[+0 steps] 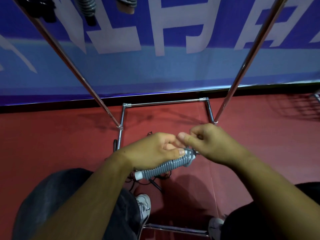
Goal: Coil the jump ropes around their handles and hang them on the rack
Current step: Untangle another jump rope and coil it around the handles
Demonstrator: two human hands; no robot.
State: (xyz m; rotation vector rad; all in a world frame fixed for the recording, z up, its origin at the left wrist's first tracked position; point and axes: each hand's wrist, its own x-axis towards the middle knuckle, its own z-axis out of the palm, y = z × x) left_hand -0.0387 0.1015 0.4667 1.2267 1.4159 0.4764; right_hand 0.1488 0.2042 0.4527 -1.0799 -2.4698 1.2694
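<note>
**Grey rope held at the foot of the rack**

Grey cord is wound in tight, even turns around the handles of one jump rope, making a slim bundle that slants from lower left to upper right in the middle of the view. A white end cap shows at its lower tip. The left hand grasps the upper part of the bundle, its thumb pressed flat on the coils. The right hand, fingers curled, pinches the cord at the bundle's top end, where a few turns cross over each other; the exact hold is partly hidden under the hand.

Both hands hover above a red floor, over the chrome base of the rack. Two slanted poles of it, the left pole and the right pole, rise towards the top edge. Up there hang a black bundle, a grey bundle and a third bundle, all cut off by the frame. Thin black cord lies loose on the floor just beneath the held rope. A blue banner with large white characters stands behind the rack. A white shoe rests on the floor near the rack's front bar.
</note>
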